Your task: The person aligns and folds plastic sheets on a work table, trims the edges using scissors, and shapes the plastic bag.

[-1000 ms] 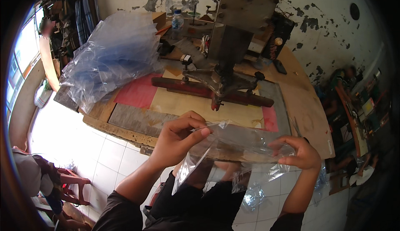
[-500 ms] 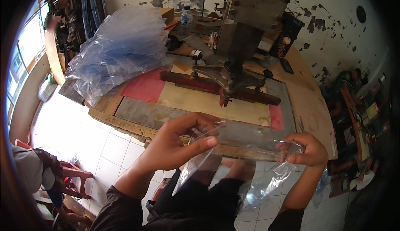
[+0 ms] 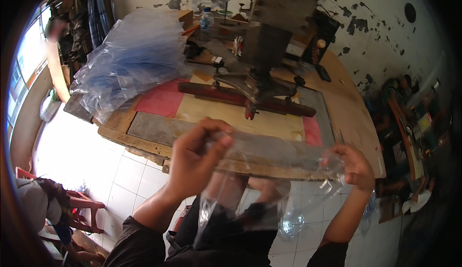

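A clear plastic sheet or bag [image 3: 284, 163] is stretched between my hands over my lap, at the near edge of the workbench. My left hand [image 3: 197, 154] pinches its left corner between thumb and fingers. At the other end my right hand [image 3: 355, 167] grips the right corner, its fingers curled and partly seen through the film. The lower part of the plastic hangs down in folds. Beyond it stands a press with a dark red bar [image 3: 245, 101] above a yellow sheet [image 3: 207, 112] with pink ends.
A tall pile of clear plastic sheets [image 3: 130, 60] lies on the bench's left side. Farther back are a water bottle [image 3: 206, 18] and a phone [image 3: 323, 73]. A red stool [image 3: 85, 209] stands lower left. Other people sit at left and far right.
My left hand has moved slightly left and turned more upright, drawing the plastic wider and flatter between both hands. The view has shifted a little.
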The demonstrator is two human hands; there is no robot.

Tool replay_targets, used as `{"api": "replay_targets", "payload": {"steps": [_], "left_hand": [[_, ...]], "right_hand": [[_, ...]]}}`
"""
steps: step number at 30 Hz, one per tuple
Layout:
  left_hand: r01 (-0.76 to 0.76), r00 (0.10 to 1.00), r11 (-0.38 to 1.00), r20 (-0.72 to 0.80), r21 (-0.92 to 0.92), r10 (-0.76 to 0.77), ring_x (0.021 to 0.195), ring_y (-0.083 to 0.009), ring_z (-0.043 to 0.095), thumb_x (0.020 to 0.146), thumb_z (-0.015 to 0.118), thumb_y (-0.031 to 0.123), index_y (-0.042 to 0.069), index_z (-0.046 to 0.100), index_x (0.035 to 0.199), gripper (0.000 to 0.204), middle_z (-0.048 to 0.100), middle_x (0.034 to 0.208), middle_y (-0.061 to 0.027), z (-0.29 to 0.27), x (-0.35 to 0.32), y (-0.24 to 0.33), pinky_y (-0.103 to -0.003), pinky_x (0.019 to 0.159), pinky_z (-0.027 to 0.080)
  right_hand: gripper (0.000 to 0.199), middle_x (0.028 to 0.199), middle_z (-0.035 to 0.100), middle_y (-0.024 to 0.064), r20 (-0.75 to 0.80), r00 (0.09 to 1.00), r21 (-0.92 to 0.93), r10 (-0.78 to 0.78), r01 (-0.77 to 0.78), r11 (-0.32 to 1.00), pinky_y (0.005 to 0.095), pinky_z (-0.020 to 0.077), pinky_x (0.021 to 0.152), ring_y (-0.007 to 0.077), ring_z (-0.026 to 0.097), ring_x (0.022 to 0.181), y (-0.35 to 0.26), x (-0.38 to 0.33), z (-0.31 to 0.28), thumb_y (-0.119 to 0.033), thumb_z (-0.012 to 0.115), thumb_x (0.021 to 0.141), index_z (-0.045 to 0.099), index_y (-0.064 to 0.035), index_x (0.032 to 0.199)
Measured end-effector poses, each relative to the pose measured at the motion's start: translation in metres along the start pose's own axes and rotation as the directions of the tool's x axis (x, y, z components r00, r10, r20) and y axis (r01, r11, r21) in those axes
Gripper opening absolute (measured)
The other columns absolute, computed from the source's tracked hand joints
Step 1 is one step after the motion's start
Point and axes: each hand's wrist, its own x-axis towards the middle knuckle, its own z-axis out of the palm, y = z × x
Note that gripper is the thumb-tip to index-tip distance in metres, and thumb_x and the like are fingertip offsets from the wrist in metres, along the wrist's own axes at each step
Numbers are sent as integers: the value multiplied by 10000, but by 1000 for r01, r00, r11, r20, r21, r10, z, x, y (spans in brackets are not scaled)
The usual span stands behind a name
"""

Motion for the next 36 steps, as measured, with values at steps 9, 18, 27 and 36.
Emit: {"api": "replay_targets", "payload": {"steps": [9,18,27,36], "left_hand": [[61,970,996,-231,-59,-74,713,-19,519,1024,641,123,35,620,1177,176,622,898,27,-39,-8,-70,-192,606,396],[126,985,988,-128,86,-115,748,-45,536,1036,616,115,51,593,1166,146,611,926,12,-86,-11,-86,-209,611,421],[12,982,1000,-191,8,-10,768,-55,539,1046,589,104,58,566,1194,157,609,977,-1,-71,-17,-101,-207,609,436],[143,987,953,33,267,-157,768,-55,533,1023,601,83,12,605,1279,266,625,901,-4,-94,-4,-82,-210,648,434]], "right_hand": [[1105,1233,518,95,-431,888,-145,-164,111,983,400,427,1062,235,544,1215,60,47,88,-298,937,710,307,-28,1578],[714,1230,612,116,-525,851,164,-14,117,979,368,452,1042,210,629,1095,79,53,82,-111,751,873,424,-34,1504],[1006,1432,521,186,-509,856,-67,-92,67,996,422,403,1109,270,501,1351,94,63,125,-490,856,817,362,2,1542],[365,910,719,79,-627,777,273,64,141,952,246,553,773,118,683,839,99,63,114,-86,738,955,619,55,1270]]}}
